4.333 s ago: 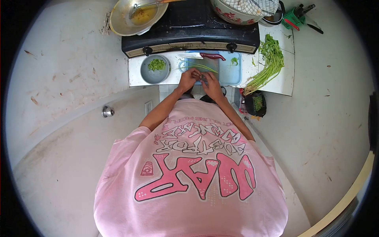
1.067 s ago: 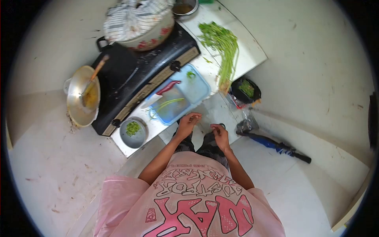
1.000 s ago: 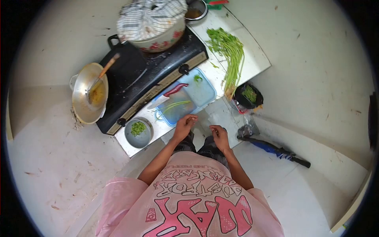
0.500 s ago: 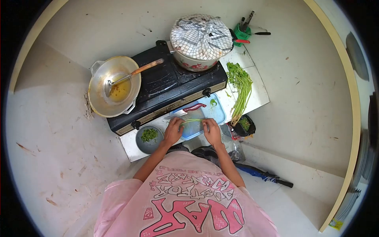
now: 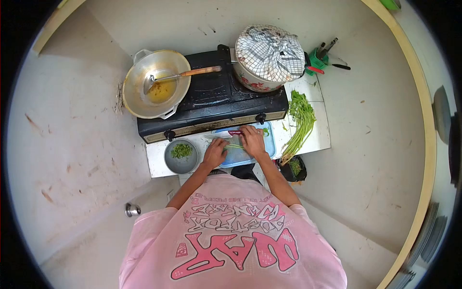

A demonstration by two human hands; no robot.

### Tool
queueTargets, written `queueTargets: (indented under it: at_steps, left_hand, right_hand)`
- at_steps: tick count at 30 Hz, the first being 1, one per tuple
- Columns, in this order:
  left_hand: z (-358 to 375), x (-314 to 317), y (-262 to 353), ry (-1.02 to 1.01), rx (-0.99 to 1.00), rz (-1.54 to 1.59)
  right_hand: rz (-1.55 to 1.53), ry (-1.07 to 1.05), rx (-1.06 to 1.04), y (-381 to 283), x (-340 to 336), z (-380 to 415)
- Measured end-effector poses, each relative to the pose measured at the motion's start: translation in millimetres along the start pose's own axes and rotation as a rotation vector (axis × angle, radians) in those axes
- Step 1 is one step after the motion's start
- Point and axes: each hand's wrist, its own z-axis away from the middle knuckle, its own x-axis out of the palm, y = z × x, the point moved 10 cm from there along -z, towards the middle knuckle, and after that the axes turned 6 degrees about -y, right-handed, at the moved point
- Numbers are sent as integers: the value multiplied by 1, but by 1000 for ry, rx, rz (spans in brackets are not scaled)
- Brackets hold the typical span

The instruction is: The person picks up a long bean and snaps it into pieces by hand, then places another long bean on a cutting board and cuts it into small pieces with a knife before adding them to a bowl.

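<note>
My left hand (image 5: 214, 152) rests on the left part of a blue cutting board (image 5: 267, 145) and pins down a few thin green stems (image 5: 235, 146). My right hand (image 5: 253, 140) lies over the red handle of a knife (image 5: 235, 132) at the board's far edge, fingers curled on it. The blade points left, toward the stove. A grey bowl (image 5: 181, 157) with chopped greens stands just left of my left hand.
A black stove (image 5: 211, 103) carries a metal wok (image 5: 156, 89) with a wooden-handled spoon and a pot covered by a checked cloth (image 5: 269, 53). A bundle of long greens (image 5: 301, 121) lies right of the board. A black container of scraps (image 5: 292, 167) sits below the counter edge.
My right hand left the stems and moved up to the knife handle. My left hand stays on the stems. The view swung back over the counter after looking toward the floor.
</note>
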Motion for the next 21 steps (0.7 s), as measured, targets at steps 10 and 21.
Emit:
queueTargets:
  at_steps: [10, 21]
  left_hand:
    - [-7, 17, 12, 153, -95, -161]
    - [-12, 31, 10, 159, -177, -201]
  right_hand:
    - [59, -160, -243, -2, 22, -19]
    - [60, -227, -427, -5, 46, -29]
